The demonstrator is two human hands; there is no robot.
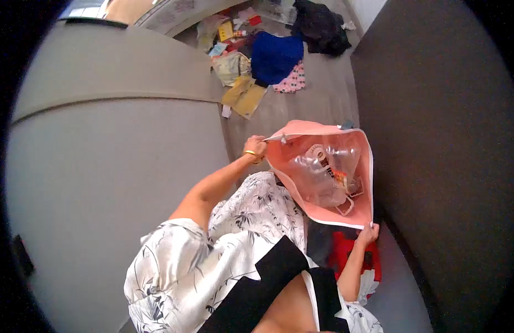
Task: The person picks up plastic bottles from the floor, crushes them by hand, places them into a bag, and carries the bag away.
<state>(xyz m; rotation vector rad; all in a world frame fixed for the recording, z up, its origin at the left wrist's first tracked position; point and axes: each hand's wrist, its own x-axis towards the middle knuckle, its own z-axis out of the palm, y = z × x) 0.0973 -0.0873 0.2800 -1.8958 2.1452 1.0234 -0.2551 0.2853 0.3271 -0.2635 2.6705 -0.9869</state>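
Observation:
A pink fabric bag (318, 129) with a white-edged rim hangs wide open between my two hands. My left hand (256, 149), with a gold band at its wrist, is closed on the rim at the bag's left corner. At the lower right corner, my right hand (368, 234) pinches the rim. Clear plastic bottles and containers (323, 172) lie inside the bag, one with an orange and black label. The bag's underside is hidden.
On the floor ahead are a dark blue cloth (275, 55), a yellow packet (245, 97), small packages and a black heap (321, 28). Pale panels (118, 166) stand left, a dark panel (446, 139) right. A red object (341, 250) is below the bag.

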